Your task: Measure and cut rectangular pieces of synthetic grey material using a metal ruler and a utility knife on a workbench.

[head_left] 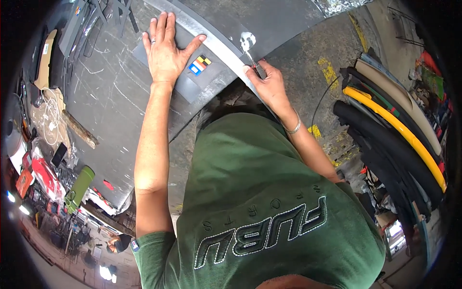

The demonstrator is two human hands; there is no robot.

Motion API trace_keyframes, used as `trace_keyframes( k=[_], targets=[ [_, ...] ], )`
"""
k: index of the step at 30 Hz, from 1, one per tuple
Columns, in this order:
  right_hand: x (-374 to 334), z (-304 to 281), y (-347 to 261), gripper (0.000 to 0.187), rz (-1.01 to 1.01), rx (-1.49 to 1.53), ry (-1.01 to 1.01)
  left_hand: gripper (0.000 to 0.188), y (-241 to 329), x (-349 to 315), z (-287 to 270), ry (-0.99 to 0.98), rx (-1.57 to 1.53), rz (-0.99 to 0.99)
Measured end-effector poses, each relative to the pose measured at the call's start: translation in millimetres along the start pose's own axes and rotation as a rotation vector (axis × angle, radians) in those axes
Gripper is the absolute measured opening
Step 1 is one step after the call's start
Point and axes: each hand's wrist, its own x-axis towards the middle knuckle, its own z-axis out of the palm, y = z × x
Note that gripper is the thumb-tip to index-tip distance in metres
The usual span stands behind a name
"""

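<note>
My left hand [166, 53] lies flat with fingers spread on a dark grey sheet [187, 89], beside a long pale metal-looking strip [211, 41]. The strip runs diagonally and looks curved in this view. My right hand [272, 86] grips a small tool [260, 71] with a dark and reddish handle and a thin shiny shaft; its exact kind is unclear. The thumb presses at the strip's near end. Just past the tool's tip a white, glossy patch [248, 41] shows on the dark sheet. A small multicoloured label [199, 64] sits between my hands.
Rolls of material, one yellow [394, 127] and one black [385, 137], stand at the right. Dark cut strips [108, 19] lie at the far left. A wooden stick [79, 129], a white cable [50, 115], a phone [59, 154] and a green roll [81, 188] lie along the left edge.
</note>
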Motion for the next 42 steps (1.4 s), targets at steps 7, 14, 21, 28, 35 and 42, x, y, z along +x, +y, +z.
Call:
trace_keyframes(
  k=[7, 14, 21, 28, 35, 42],
  targets=[
    [0.2, -0.9, 0.4, 0.035, -0.004, -0.006, -0.017, 0.106, 0.1, 1.0, -0.9, -0.004, 0.0, 0.011],
    [1.2, -3.6, -5.0, 0.046, 0.004, -0.054, -0.011, 0.107, -1.5, 0.3, 0.3, 0.011, -0.013, 0.013],
    [0.5, -3.2, -6.5, 0.036, -0.005, -0.014, -0.013, 0.108, -2.0, 0.4, -0.2, 0.014, -0.019, 0.011],
    [1.0, -0.1, -0.1, 0.032, -0.026, 0.01, 0.018, 0.108, -2.2, 0.6, 1.0, 0.007, -0.004, 0.009],
    [1.1, -0.1, -0.7, 0.03, -0.011, 0.013, 0.006, 0.108, -0.9, -0.4, 0.5, 0.01, -0.011, 0.0],
    [2.8, 0.6, 1.8, 0.029, -0.05, -0.025, 0.02, 0.108, -0.5, 0.1, 0.2, 0.01, -0.022, -0.007]
  ],
)
